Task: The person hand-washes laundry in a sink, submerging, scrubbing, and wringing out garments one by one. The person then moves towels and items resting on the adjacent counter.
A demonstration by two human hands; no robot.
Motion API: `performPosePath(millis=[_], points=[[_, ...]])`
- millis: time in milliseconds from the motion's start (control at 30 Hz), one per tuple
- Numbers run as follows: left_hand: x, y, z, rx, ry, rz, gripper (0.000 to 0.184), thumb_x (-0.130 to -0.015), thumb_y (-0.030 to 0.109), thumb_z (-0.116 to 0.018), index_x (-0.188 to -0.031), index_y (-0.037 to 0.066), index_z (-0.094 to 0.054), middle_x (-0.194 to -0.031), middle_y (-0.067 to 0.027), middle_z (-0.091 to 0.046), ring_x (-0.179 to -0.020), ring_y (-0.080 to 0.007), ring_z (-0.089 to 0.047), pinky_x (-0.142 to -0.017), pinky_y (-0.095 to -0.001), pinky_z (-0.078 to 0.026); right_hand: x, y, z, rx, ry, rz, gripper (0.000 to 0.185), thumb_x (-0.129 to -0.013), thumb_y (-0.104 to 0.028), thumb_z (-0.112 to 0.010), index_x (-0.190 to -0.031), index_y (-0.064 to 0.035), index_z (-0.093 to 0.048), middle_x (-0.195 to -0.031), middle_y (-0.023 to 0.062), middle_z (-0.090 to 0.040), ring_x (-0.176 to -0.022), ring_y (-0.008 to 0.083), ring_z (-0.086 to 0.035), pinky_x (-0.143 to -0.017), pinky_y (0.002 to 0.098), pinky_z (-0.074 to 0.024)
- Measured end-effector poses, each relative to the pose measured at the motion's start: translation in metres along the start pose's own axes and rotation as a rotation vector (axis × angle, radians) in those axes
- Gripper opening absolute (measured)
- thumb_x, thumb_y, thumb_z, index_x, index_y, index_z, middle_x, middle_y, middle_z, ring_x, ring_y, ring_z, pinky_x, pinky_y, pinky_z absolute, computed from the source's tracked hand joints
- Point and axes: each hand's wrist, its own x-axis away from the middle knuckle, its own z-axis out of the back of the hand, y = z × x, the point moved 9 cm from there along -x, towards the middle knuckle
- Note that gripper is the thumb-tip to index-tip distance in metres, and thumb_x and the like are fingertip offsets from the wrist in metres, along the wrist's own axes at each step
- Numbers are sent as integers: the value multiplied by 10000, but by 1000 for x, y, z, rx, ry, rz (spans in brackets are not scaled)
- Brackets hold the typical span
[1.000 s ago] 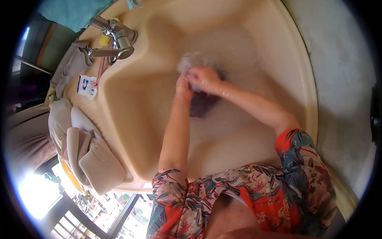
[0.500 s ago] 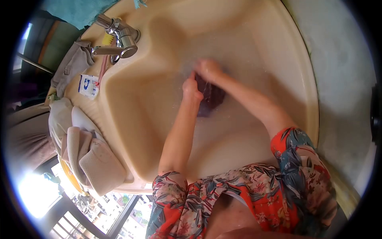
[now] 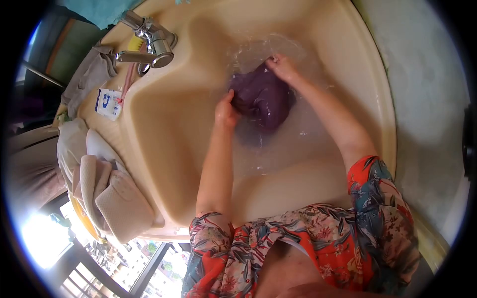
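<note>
A wet purple cloth [image 3: 268, 97] lies bunched in the cloudy water of a beige basin [image 3: 164, 104], partly above the surface. My left hand [image 3: 227, 109] grips its left edge, thumb on top. At the cloth's upper right corner, my right hand [image 3: 283, 67] pinches the fabric between closed fingers. The cloth is spread between the two hands, and its lower part sinks into the water.
A chrome faucet [image 3: 156, 44] stands at the upper left of the basin. On the ledge are a blue-and-white packet [image 3: 108, 104], a yellow brush [image 3: 135, 43] and a grey cloth [image 3: 92, 74]. Folded beige cloths [image 3: 121, 203] hang over the left edge.
My hands, together at first, have moved apart, the right one up and to the right. The purple cloth, mostly under water before, has come up and spread between them.
</note>
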Motion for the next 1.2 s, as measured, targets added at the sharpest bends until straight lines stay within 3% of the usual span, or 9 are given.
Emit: performPosePath(millis=[100,167,300,467,500,667,833,967,1200], points=[[6,-12,-16,109,-4,-18,298,-841,191,-513,-1108,59,-513,-1076,-127,-560,-999,-236,-531,-849,-362,-443,66,-120,-42,177,-183,330,236,-766,-259,-592,-771,-24,-577,-822,229,-582,-700,303,-588,-645,336,-476],[44,20,-19,-1206,210,-1111,298,-842,219,-511,-1084,45,-520,-1064,-116,-562,-995,-233,-530,-838,-340,-448,106,-152,-54,201,-1,606,216,-781,-250,-570,-697,-52,-555,-745,180,-582,-637,320,-567,-573,375,-461],[-5,-42,-29,151,160,-41,276,-864,193,-478,-1059,3,-521,-1077,-104,-544,-992,-201,-522,-824,-319,-449,42,-82,-41,264,97,343,206,-782,-267,-546,-686,-88,-582,-708,152,-594,-614,328,-570,-537,428,-445],[-51,-51,15,-280,51,-231,336,-899,279,-337,-1063,59,-531,-1025,-88,-560,-954,-198,-528,-827,-353,-430,88,-148,-59,419,-183,349,257,-801,-258,-536,-688,-30,-569,-698,160,-596,-531,297,-575,-539,371,-483],[-40,-46,7,-196,103,-191,329,-890,284,-361,-1052,58,-536,-1015,-91,-566,-944,-207,-533,-811,-367,-436,111,-144,-66,244,252,814,235,-804,-266,-528,-739,-44,-569,-749,149,-594,-624,263,-592,-582,341,-481],[-10,-9,-31,-144,-2,-21,331,-854,260,-508,-1073,13,-526,-1025,-111,-572,-944,-229,-543,-779,-392,-451,-19,3,-4,421,64,-37,298,-756,-355,-587,-855,-77,-631,-823,158,-625,-772,308,-602,-707,351,-463],[3,28,6,-246,173,-135,321,-888,181,-445,-1144,-10,-469,-1135,-132,-526,-1052,-250,-497,-912,-374,-393,-7,3,78,243,379,-19,339,-779,-391,-546,-844,-66,-612,-817,154,-621,-770,319,-596,-705,391,-458],[-5,-5,-3,-391,159,-69,282,-849,101,-460,-1104,-9,-507,-1018,-114,-583,-968,-242,-536,-866,-380,-420,33,-27,-36,511,-304,330,251,-725,-260,-584,-906,-86,-606,-857,158,-617,-781,342,-589,-755,412,-450],[12,9,-1,-150,108,10,249,-850,162,-472,-1044,26,-550,-989,-105,-586,-939,-225,-544,-825,-359,-434,0,-21,18,94,-32,8,320,-714,-212,-618,-973,-26,-596,-842,117,-631,-748,174,-601,-657,312,-481]])
